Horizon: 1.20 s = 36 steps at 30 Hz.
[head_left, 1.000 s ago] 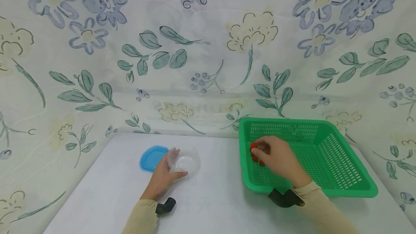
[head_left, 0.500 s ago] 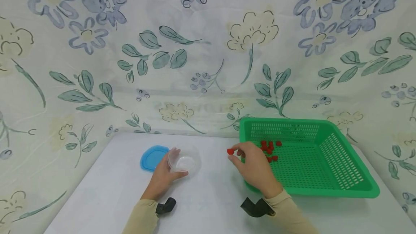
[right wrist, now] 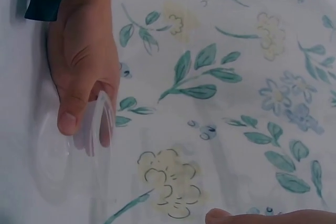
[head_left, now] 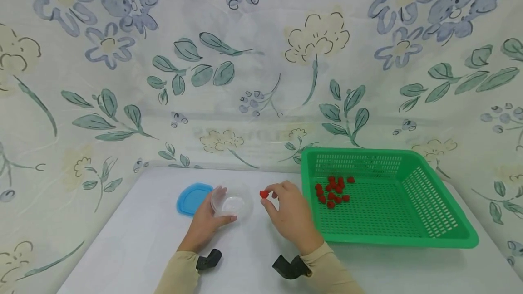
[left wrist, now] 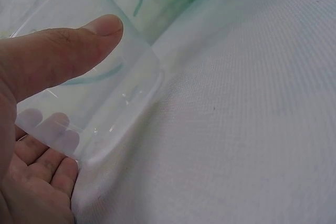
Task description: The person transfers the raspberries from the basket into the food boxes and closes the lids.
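My left hand (head_left: 207,224) grips a clear round-cornered plastic container (head_left: 242,205) around its near-left side, thumb on one side and fingers on the other. In the left wrist view, the thumb lies against the container's wall (left wrist: 131,77) and the fingertips show through it. To the right of the container, my right hand (head_left: 295,219) pinches a small red piece (head_left: 264,193) between thumb and index finger, above the white table. Its exact kind is too small to tell. The right wrist view shows only a fingertip of that hand at the bottom edge.
A green slotted basket (head_left: 392,242) stands on the right, with several similar red pieces (head_left: 332,188) at its left end. Behind the left hand lies a blue lid (head_left: 192,199). Flowered cloth (head_left: 261,80) hangs behind the white table (head_left: 135,235).
My right hand has come out of the green basket and moved left toward the container, carrying one red piece. The left hand and container have stayed in place.
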Motion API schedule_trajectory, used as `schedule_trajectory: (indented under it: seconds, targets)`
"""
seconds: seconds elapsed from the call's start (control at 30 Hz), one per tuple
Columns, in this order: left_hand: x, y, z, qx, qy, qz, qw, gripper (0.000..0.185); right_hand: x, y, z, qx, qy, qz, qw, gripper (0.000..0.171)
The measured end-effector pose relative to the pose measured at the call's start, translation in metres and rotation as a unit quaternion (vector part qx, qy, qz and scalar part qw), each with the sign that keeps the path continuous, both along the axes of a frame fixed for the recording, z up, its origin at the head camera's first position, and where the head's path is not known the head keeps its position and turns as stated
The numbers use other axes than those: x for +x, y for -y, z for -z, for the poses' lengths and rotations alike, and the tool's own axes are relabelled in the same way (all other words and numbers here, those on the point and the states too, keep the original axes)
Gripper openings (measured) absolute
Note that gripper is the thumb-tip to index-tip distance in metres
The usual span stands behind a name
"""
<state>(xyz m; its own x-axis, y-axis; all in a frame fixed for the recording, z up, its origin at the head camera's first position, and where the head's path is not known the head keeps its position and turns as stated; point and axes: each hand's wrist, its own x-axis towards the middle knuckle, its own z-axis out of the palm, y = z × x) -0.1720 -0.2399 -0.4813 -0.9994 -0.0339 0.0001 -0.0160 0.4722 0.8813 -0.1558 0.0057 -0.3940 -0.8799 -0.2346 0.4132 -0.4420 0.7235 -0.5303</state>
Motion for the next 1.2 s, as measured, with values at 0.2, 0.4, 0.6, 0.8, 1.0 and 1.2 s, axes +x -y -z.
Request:
schedule_trajectory:
  seconds: [0.2, 0.4, 0.6, 0.8, 1.0, 1.2]
  targets:
    - [0.0, -0.002, -0.001, -0.006, -0.001, -0.003, 1.0, 0.098, -0.006, 0.019, 0.009, 0.03, -0.014, 0.02, 0.999, 0.024]
    - [-0.001, -0.003, 0.001, -0.007, 0.004, -0.006, 1.0, 0.098, -0.011, 0.035, 0.019, 0.045, 0.022, 0.018, 0.999, 0.027]
    - [-0.001, -0.003, 0.0, -0.008, 0.004, -0.005, 1.0, 0.098, -0.017, 0.045, 0.029, 0.053, 0.041, 0.019, 0.998, 0.027]
    - [-0.001, -0.005, -0.001, -0.01, 0.008, -0.007, 0.9999, 0.099, -0.022, 0.05, 0.036, 0.043, 0.031, 0.014, 0.998, 0.024]
    - [-0.002, -0.003, -0.001, -0.012, 0.005, -0.004, 0.9999, 0.097, -0.027, 0.057, 0.043, 0.007, 0.048, 0.002, 0.999, 0.023]
    - [-0.002, 0.001, 0.0, -0.017, -0.001, 0.001, 0.9999, 0.096, -0.029, 0.061, 0.051, -0.044, 0.069, 0.0, 0.997, 0.021]
